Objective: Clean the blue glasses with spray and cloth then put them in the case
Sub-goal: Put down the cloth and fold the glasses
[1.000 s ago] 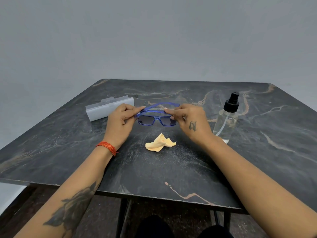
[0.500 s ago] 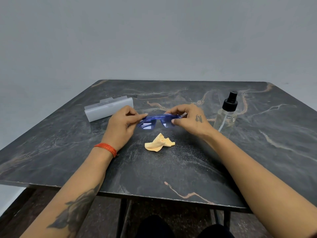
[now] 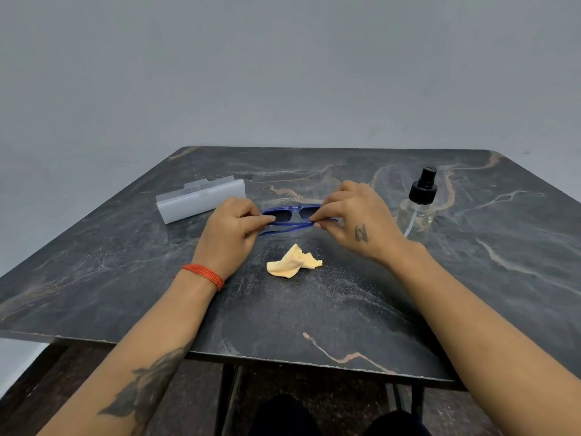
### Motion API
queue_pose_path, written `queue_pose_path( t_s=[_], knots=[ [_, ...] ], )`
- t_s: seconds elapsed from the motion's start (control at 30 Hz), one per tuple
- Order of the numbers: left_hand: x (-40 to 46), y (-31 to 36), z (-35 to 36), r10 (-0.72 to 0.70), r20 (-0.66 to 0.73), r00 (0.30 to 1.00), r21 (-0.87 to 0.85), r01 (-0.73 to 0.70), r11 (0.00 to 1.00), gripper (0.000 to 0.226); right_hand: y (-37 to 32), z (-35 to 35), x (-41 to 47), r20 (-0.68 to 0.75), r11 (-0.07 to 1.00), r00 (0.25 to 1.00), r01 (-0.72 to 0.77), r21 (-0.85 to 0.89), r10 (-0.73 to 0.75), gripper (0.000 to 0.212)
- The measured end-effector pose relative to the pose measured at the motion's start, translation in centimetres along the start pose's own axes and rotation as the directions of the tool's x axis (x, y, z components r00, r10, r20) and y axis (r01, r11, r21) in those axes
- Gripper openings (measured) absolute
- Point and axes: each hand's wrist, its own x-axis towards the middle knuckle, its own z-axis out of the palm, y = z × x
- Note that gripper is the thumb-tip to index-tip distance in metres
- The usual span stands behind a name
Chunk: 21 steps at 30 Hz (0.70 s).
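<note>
Both hands are on the glasses (image 3: 295,217) right now, a bit above the middle of the frame. The left hand (image 3: 231,239) pinches the left end of the blue frame between thumb and fingers, and the right hand (image 3: 355,215) pinches the right end the same way, fingers curled around it. The arms of the glasses look folded in across the near side of the lenses, though it's kinda hard to say if they're fully flat from this angle. Can't tell either whether the glasses are resting on the table (image 3: 314,309) or held just off it.

Just below the glasses, toward the bottom of the frame, there's a crumpled peach cloth (image 3: 292,262) lying on the dark marble top, not touching either hand. To the left, just beyond the left hand's knuckles, sits the case (image 3: 201,199), a pale translucent box lying at a slant. Off to the right of the right hand stands the spray (image 3: 418,204), a clear bottle with a black pump top, upright and close to that hand.

Left wrist has an orange thread band (image 3: 204,275). Grey wall (image 3: 283,73) fills the top half.
</note>
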Motion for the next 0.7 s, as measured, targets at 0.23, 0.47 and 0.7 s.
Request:
queue_pose_path(
  t_s=[0.23, 0.47, 0.7],
  knots=[
    [0.4, 0.2, 1.0, 0.202, 0.027, 0.979, 0.096, -0.203, 0.974, 0.015, -0.1, 0.2, -1.4, 0.073, 0.936, 0.987, 0.162, -0.311, -0.146, 0.011],
    [0.5, 0.9, 1.0, 0.328, 0.092, 0.94, 0.176, -0.339, 0.924, 0.013, -1.2, -0.1, -2.1, 0.237, 0.881, 0.961, 0.233, -0.411, -0.143, 0.02],
    [0.3, 1.5, 0.4, 0.341, 0.16, 0.926, 0.151, -0.364, 0.919, 0.031, -1.7, -0.2, -2.2, 0.28, 0.87, 0.954, 0.224, -0.44, -0.105, 0.027]
  ],
)
